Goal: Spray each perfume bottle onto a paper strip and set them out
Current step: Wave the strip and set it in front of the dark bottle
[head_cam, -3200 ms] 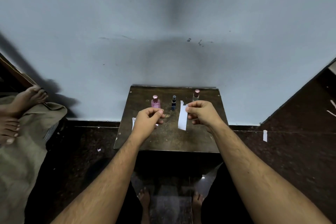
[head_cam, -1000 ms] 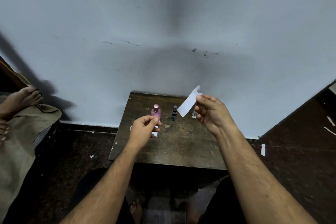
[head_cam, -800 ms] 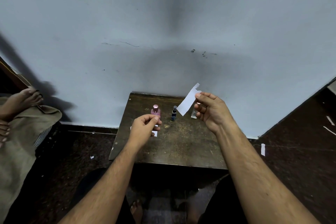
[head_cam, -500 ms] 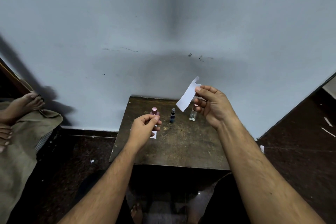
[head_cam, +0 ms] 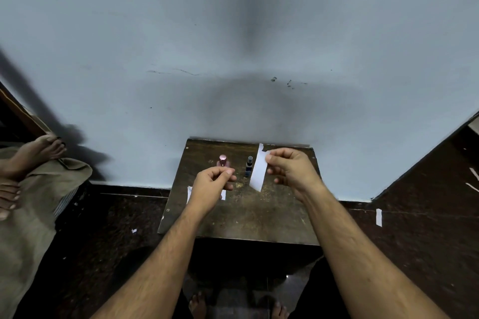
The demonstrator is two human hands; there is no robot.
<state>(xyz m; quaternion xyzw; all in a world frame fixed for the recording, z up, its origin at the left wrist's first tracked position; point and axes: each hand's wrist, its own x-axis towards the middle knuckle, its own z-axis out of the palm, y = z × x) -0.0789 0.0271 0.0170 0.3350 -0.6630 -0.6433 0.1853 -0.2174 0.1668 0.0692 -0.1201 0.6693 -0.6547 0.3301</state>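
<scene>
Here the right hand (head_cam: 290,173) pinches a paper strip (head_cam: 258,172) near its top, and the strip hangs down over the table (head_cam: 259,215), just right of the dark bottle (head_cam: 249,166). The left hand (head_cam: 212,186) is curled in front of the pink bottle (head_cam: 223,161); whether it holds something, I cannot tell. The strip looks very light and limp, so a gentle pinch at one end should do.
</scene>
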